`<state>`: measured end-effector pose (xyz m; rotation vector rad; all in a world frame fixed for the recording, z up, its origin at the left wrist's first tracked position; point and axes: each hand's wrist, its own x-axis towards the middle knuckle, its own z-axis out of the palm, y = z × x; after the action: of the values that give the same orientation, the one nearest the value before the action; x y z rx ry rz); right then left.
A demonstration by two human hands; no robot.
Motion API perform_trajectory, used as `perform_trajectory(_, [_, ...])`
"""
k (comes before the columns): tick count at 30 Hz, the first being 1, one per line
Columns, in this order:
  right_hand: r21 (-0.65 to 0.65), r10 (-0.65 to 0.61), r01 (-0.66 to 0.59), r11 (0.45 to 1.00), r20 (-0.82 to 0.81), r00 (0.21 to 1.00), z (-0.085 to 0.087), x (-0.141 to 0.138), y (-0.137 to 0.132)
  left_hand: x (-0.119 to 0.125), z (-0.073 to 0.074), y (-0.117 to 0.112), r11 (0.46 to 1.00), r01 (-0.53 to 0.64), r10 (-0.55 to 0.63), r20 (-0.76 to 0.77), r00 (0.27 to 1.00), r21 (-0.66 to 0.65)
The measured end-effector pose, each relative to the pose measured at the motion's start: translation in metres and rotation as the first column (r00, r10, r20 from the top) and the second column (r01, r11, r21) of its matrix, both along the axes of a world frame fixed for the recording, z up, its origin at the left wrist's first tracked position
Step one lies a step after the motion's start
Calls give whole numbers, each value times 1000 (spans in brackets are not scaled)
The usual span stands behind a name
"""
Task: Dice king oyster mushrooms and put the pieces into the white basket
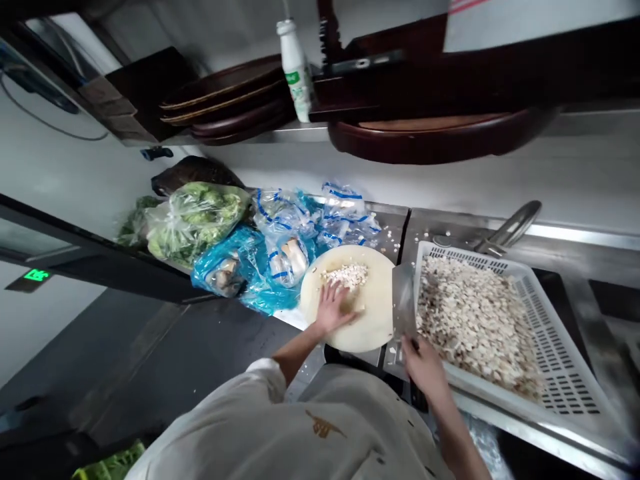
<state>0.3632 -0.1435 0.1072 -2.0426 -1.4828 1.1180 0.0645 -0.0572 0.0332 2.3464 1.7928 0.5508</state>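
Note:
My left hand (333,308) lies flat on a round pale cutting board (373,320), fingers spread, just below a small pile of diced white mushroom (346,275). My right hand (424,363) grips the handle of a cleaver (403,301), whose blade stands at the board's right edge, next to a white perforated basket (555,333). The basket holds a large heap of diced mushroom (475,323) and rests over a steel sink.
Clear and blue plastic bags with whole mushrooms (287,257) and a bag of leafy greens (193,223) lie left of the board. A ladle handle (510,230) sticks out behind the basket. Dark round trays (230,100) and a white bottle (296,67) sit on the shelf above.

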Motion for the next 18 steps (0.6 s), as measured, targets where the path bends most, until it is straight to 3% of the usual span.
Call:
perform_trajectory(2, [-53,119,-109,993,228,966,-3,-26,33,-43,-12,2,999,-29,26,-70,997,-39])
perform_trajectory(4, [-131,210,-171,977,403,891,-5,-49,66,-63,-21,20,997,-15,10,-71,997,-71])
perform_trajectory(8, [-202,329,-261,944,560,761,-6,-94,113,-63,-27,87,991,32,-27,38,999,-131])
perform_trajectory(12, [-229,437,-377,897,585,683,-7,-131,125,-48,-27,138,958,249,-229,140,963,-144])
perform_trajectory(15, [-218,443,-388,895,531,723,-10,-127,110,-38,-28,133,921,373,-346,207,915,-111])
perform_trajectory(18, [-174,351,-307,936,377,857,-14,-93,69,-29,-30,94,899,432,-406,230,884,-76])
